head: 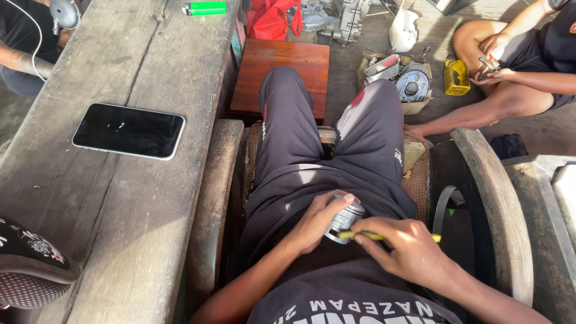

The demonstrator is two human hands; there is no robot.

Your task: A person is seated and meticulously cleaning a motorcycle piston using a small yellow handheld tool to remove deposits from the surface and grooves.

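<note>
Your left hand (317, 221) wraps around the grey metal piston (345, 218), held in your lap. Your right hand (408, 249) pinches a thin yellow tool (378, 236), its tip against the piston.

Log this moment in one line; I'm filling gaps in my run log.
left hand: grips metal piston | right hand: holds yellow tool against it | seated, lap

Wooden bench (120, 198) with phone (128, 131), lighter (204, 8)
</note>
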